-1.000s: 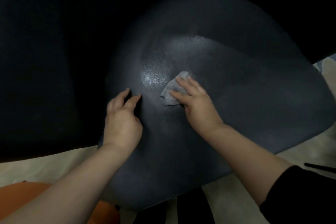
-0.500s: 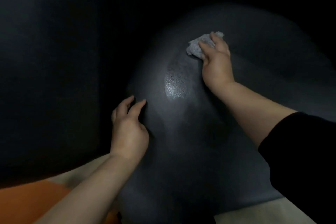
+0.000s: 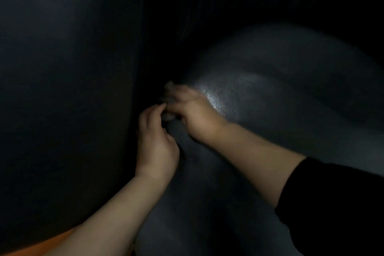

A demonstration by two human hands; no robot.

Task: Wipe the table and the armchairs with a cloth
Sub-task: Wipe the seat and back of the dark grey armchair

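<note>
The dark grey armchair seat cushion (image 3: 270,100) fills the right half of the view, with a shiny patch near its left side. My right hand (image 3: 193,112), blurred by motion, is at the cushion's left edge by the dark gap and grips the grey cloth (image 3: 169,118). Only a small bit of the cloth shows under the hand. My left hand (image 3: 155,143) rests on the cushion's edge just below, fingers loosely curled, fingertips close to the cloth and holding nothing.
The armchair's black inner side (image 3: 62,89) rises on the left, with a deep dark gap between it and the cushion. An orange surface (image 3: 41,245) shows at the bottom left corner. The scene is very dim.
My right hand swept the cloth from the far middle of the cushion down and left to the gap. My left hand curled its fingers and stayed on the cushion's edge. The view moved closer.
</note>
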